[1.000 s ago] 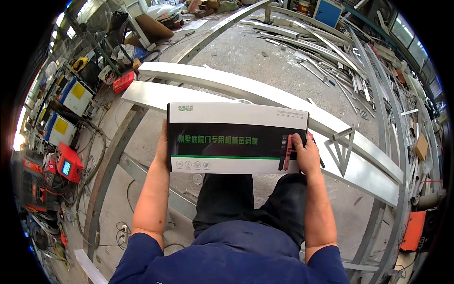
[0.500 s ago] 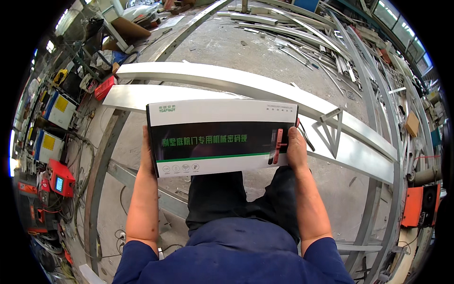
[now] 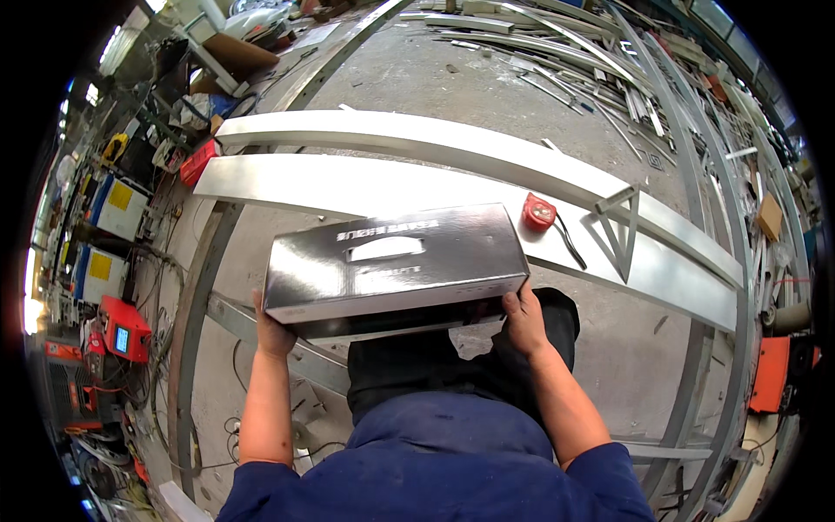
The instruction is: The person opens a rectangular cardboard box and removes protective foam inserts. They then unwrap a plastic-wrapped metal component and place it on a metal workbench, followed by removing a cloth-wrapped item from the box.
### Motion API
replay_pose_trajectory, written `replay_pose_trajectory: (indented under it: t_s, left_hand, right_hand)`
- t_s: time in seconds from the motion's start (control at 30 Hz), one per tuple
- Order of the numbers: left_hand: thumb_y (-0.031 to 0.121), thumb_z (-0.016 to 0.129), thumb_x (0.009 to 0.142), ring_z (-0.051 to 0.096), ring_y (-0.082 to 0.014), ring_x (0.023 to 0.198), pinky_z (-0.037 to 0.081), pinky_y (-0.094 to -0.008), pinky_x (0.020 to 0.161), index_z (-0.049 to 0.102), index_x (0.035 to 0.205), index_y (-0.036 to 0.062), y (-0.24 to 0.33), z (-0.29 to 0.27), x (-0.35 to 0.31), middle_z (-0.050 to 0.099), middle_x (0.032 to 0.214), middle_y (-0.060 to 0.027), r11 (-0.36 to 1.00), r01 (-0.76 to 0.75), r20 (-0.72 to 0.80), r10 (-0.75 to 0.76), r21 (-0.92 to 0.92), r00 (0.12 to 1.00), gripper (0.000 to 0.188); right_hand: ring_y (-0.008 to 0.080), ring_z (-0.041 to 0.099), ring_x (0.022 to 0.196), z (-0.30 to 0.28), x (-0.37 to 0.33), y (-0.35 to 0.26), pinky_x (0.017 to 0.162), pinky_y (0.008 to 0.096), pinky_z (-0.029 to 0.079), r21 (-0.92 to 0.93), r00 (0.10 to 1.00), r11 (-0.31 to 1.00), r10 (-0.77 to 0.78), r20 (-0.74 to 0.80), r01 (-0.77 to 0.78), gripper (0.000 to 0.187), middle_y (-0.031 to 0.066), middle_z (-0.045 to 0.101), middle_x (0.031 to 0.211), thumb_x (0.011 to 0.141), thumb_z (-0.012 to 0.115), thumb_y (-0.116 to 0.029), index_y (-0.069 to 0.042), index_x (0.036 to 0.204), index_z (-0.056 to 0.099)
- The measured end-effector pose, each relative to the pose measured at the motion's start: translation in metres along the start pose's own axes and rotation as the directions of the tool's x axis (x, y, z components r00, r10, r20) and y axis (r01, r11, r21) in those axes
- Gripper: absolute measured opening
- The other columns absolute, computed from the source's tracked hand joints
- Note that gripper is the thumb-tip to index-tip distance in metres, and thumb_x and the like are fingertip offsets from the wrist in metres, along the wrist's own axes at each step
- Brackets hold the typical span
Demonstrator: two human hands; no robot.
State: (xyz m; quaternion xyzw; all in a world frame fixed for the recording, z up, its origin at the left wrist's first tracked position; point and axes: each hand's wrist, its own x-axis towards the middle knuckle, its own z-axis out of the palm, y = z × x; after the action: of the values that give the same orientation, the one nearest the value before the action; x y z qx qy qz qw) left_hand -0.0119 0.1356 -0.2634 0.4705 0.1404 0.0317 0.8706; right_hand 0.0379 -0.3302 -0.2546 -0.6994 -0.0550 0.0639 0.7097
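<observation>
Between my two hands is a long cardboard box point(image 3: 391, 280), its shiny dark side with a handle cutout turned up and a white and dark printed face tilted toward me. My left hand point(image 3: 275, 329) grips its left end at the lower corner. At the right end my right hand point(image 3: 524, 320) is closed on the lower corner, thumb in front. Just beyond the box's right end a red tape measure point(image 3: 538, 214) with a black strap lies on the nearer metal beam point(image 3: 644, 283). Farther right, a triangular metal square point(image 3: 624, 230) rests across the beams.
A second metal beam point(image 3: 417, 130) runs parallel behind, both lying across a steel frame point(image 3: 193, 322). Red welding machines point(image 3: 126, 329) and cables crowd the left. Scrap metal strips point(image 3: 600, 78) are heaped at the far right, and an orange machine point(image 3: 771, 376) stands right.
I have tipped the box, so its printed front has turned downward and the dark handle side faces up. Its right end has shifted left, and the tape measure has come into full view.
</observation>
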Motion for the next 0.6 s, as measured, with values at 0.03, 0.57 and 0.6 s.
replay_pose_trajectory:
  t_s: [0.03, 0.57, 0.6]
  left_hand:
    - [0.067, 0.037, 0.100, 0.051, -0.0272, 0.131, 0.038, -0.0438, 0.112, 0.050, 0.144, 0.0080, 0.006, 0.001, 0.006, 0.056, 0.142, -0.0084, 0.999, -0.016, -0.027, 0.017, 0.045, 0.999, 0.074]
    - [0.032, 0.044, 0.089, 0.046, -0.0277, 0.137, 0.035, -0.0368, 0.114, 0.030, 0.157, 0.0072, 0.030, 0.112, 0.057, 0.042, 0.155, -0.0142, 0.984, 0.036, 0.287, -0.086, 0.176, 0.954, 0.074]
    - [0.031, 0.043, 0.090, 0.047, -0.0279, 0.137, 0.036, -0.0371, 0.114, 0.030, 0.157, 0.0079, 0.028, 0.111, 0.057, 0.043, 0.154, -0.0138, 0.990, 0.049, 0.291, -0.087, 0.136, 0.953, 0.072]
  right_hand:
    - [0.0245, 0.066, 0.103, 0.000, -0.002, -0.006, 0.092, 0.0365, 0.051, 0.014, 1.000, 1.000, 0.013, 0.002, -0.013, 0.068, 0.0144, 0.068, 0.109, 0.098, 0.058, -0.051, 0.001, 0.140, 0.045]
    - [0.0499, 0.063, 0.096, -0.040, -0.024, 0.006, 0.087, 0.0478, 0.048, -0.433, 0.987, 0.901, -0.064, -0.145, -0.005, 0.076, 0.0283, 0.068, 0.099, 0.100, 0.038, -0.063, -0.003, 0.147, 0.042]
    - [0.0503, 0.063, 0.097, -0.042, -0.021, -0.004, 0.087, 0.0480, 0.048, -0.458, 0.988, 0.889, -0.045, -0.149, -0.029, 0.076, 0.0284, 0.068, 0.099, 0.101, 0.038, -0.063, -0.004, 0.148, 0.041]
